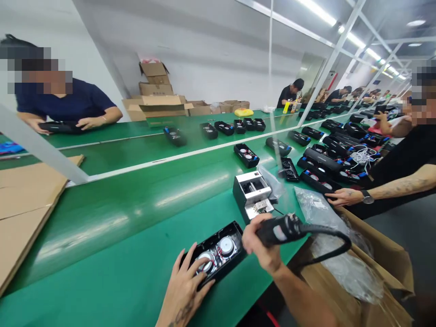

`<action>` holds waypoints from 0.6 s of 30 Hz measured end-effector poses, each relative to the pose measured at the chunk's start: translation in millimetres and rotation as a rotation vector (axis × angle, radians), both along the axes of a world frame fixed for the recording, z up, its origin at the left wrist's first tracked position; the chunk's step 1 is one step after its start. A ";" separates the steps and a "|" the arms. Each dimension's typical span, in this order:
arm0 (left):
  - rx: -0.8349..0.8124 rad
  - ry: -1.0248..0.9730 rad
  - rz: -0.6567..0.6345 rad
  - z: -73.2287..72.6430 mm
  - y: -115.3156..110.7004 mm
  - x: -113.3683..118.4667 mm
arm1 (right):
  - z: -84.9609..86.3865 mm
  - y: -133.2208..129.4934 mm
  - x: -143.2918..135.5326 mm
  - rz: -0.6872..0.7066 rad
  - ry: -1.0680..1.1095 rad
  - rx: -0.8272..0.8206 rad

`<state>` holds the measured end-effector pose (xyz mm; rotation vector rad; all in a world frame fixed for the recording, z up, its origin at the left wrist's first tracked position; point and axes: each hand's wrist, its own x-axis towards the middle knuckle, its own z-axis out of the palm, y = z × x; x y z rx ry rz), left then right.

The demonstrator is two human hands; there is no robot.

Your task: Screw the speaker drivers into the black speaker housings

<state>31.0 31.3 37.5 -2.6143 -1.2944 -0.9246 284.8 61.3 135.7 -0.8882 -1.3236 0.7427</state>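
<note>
The left hand (185,284) lies flat with its fingers spread on the near end of a black speaker housing (218,253), pressing it against the green conveyor belt (112,236). The housing sits open side up at six o'clock in the view, showing two round silver speaker drivers (226,246) side by side. The right hand (260,245) is closed around the grip of a black power screwdriver (284,228), held just above the far end of the housing; its thick black cable (332,247) loops away toward three o'clock.

Just beyond the hands, at about one o'clock, stands a small white and black screw feeder (252,193), with crumpled clear plastic bags (315,209) beside it. At four o'clock an open cardboard box (384,259) holds more plastic wrapping. A co-worker's forearm with a wristwatch (367,196) reaches in from three o'clock, the hand resting on the belt edge near a crowd of black housings (322,161). Further housings (246,155) lie scattered along the belt toward twelve o'clock. At ten o'clock another person in a dark blue shirt (68,102) holds a black part, and flat cardboard sheets (23,200) lie at nine o'clock. Stacked cartons (156,97) stand at eleven o'clock.
</note>
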 end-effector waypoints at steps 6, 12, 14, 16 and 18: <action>0.024 -0.006 0.141 8.8 -22.9 7.5 | -36.3 40.5 67.0 -0.433 -0.155 -0.260; 0.135 0.061 0.213 4.3 -30.6 15.6 | -73.4 10.0 60.4 -0.653 -0.555 0.141; 0.167 0.068 0.223 0.3 -30.0 14.9 | -79.1 -7.4 44.5 -0.427 -0.681 0.304; 0.179 0.076 0.230 -5.3 -29.5 10.3 | -86.4 -19.7 26.8 -0.145 -0.774 0.367; 0.201 0.071 0.185 -11.7 -28.8 2.9 | -96.8 -24.7 11.8 -0.031 -0.812 0.349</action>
